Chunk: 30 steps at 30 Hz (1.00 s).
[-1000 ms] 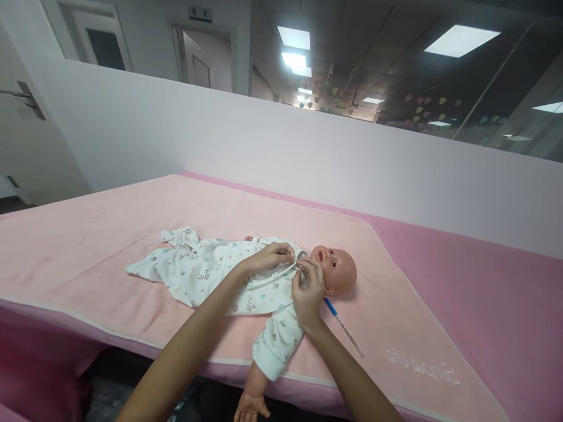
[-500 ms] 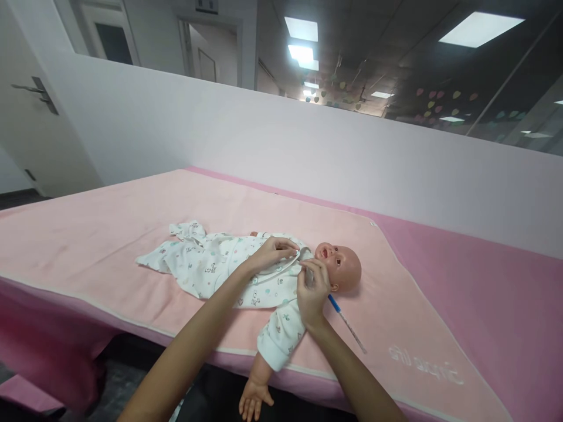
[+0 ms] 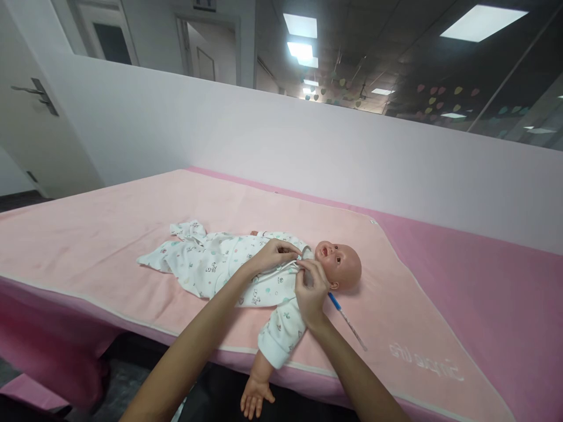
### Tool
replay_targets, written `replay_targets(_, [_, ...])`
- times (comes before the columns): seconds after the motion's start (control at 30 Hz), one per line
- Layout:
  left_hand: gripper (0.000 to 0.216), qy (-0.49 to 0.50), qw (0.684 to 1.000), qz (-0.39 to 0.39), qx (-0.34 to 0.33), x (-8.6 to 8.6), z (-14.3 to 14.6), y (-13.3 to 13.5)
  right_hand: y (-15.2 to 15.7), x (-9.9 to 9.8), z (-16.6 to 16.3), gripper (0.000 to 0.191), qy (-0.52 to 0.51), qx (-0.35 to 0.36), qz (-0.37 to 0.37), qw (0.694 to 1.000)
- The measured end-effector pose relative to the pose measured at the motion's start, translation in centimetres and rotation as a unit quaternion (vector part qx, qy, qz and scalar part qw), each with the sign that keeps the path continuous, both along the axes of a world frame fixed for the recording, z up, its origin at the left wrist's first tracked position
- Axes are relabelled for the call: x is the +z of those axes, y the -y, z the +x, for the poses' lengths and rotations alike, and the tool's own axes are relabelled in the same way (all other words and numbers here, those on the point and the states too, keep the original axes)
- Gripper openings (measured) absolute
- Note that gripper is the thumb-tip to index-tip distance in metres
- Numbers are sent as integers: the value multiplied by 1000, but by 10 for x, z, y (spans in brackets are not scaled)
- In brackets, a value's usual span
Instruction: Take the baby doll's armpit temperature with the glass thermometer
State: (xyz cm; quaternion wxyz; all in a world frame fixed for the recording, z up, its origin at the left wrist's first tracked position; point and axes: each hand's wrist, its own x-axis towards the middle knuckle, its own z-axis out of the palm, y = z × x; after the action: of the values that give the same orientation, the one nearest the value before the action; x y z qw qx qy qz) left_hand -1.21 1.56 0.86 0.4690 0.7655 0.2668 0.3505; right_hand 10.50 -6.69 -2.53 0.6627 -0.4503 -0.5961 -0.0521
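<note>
A baby doll (image 3: 345,266) lies on its back with its head to the right, dressed in a white printed romper (image 3: 197,266). At the romper's neckline my left hand (image 3: 277,255) pinches the edge of the front opening. Close beside it, just below the doll's chin, my right hand (image 3: 312,287) has its fingers closed on the collar fabric. The fingertips of both hands nearly meet. Whatever fastener lies between them is too small to make out. One doll arm (image 3: 257,390) hangs over the table's near edge.
A thin stick with a blue end (image 3: 345,319) lies right of my right hand. Beneath the doll a light pink blanket (image 3: 109,217) with white lettering covers a darker pink cloth (image 3: 497,281). A white wall (image 3: 308,146) rises behind, and a door (image 3: 39,117) stands at left.
My right hand has shifted slightly left, bringing its fingertips nearer to my left hand at the neckline. The doll and the stick stay where they were.
</note>
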Motion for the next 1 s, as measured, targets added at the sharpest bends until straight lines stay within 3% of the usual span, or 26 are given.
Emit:
replay_targets(0.3, [26, -35, 999, 26, -16, 5, -1, 4, -3, -3, 2, 20, 16, 13, 1, 1000])
replay_targets(0.53, [35, -7, 998, -15, -62, 7, -4, 5, -9, -6, 2, 20, 19, 11, -38, 999])
replay_targets(0.67, [37, -5, 999, -19, -42, 3, -2, 3, -9, -4, 2, 20, 11, 21, -59, 998])
replay_targets(0.83, [28, -49, 995, 72, 40, -1, 3, 4, -7, -4, 2, 18, 9, 18, -77, 997])
replay_targets(1.0, [24, -109, 982, 148, 35, 2, 4, 7, -5, -2, 0, 18, 10, 8, -63, 998])
